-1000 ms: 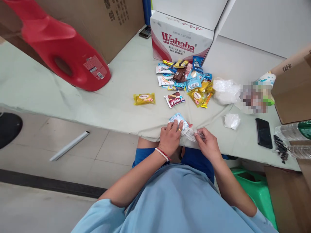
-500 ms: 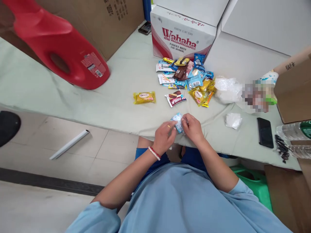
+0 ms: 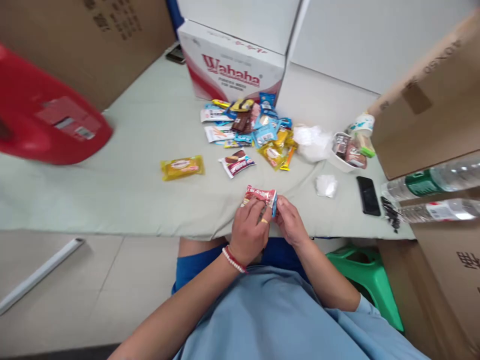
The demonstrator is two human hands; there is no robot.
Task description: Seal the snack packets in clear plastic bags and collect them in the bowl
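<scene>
A small snack packet (image 3: 258,192) with a red printed face and a blue edge is held between my hands near the front of the table. My left hand (image 3: 249,227) lies over its lower part with curled fingers, hiding some of it. At the packet's right edge, my right hand (image 3: 291,220) pinches the blue side. Just beyond lies a maroon-and-white snack packet (image 3: 237,162), and a yellow snack packet (image 3: 183,167) is to its left. Farther back is a pile of mixed wrapped snacks (image 3: 243,122).
A white Wahaha carton (image 3: 232,72) stands behind the pile. Crumpled clear plastic (image 3: 313,142), a white tub (image 3: 343,162) of snacks, a phone (image 3: 368,195) and plastic bottles (image 3: 438,182) lie to the right. A red jug (image 3: 52,125) is at left, a green stool (image 3: 369,275) below.
The view has swung, so the table contents appear farther left. The packet in my hands now shows a red face, where blue and white showed before. My left fingers have moved over it.
</scene>
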